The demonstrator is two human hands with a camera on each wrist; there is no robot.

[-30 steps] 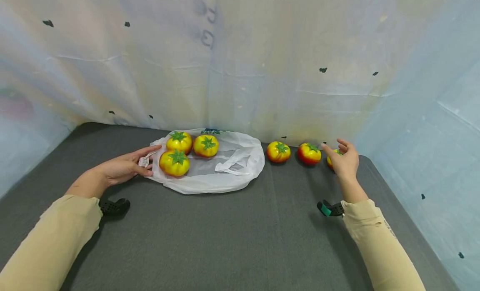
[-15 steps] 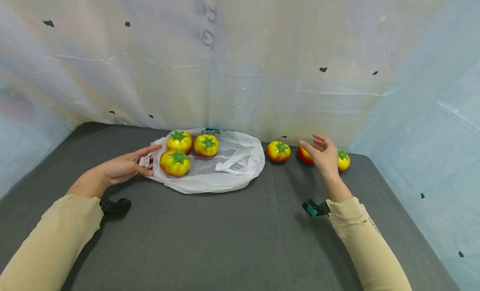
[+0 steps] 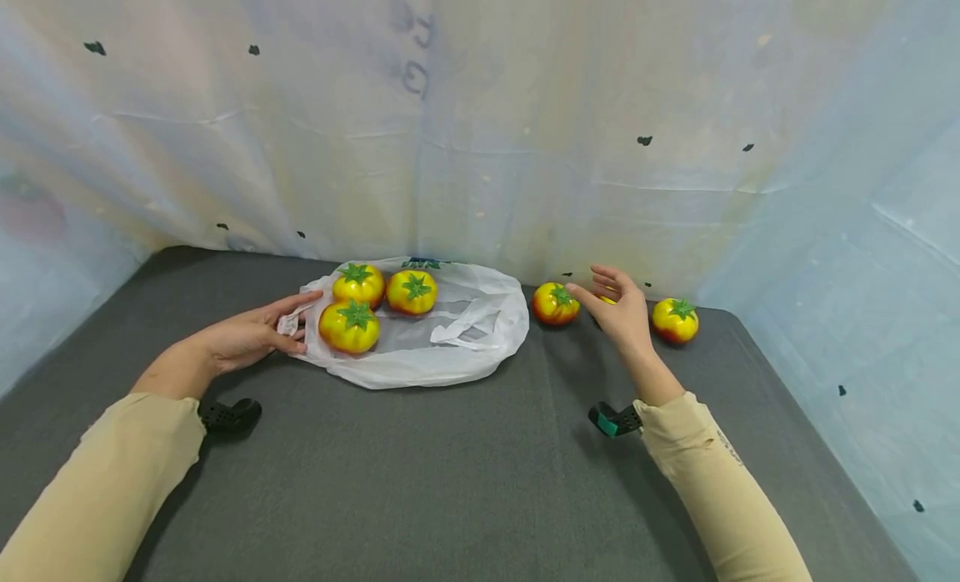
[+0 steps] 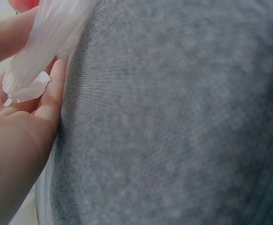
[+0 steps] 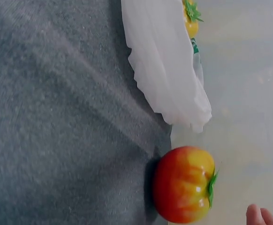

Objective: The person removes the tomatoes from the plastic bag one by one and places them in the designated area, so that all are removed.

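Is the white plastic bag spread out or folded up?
Spread out: the white plastic bag lies wide on the dark grey cloth, three yellow-and-red tomatoes within its outline.

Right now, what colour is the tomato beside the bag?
The tomato is red and yellow, clearest from right wrist.

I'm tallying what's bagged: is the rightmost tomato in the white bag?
No, the rightmost tomato sits on the grey table, apart from the white bag.

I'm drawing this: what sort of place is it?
Maybe a curtained tabletop booth: pale, patterned sheets hang behind and beside a flat, dark grey fabric surface, with a crinkled white plastic bag lying on it.
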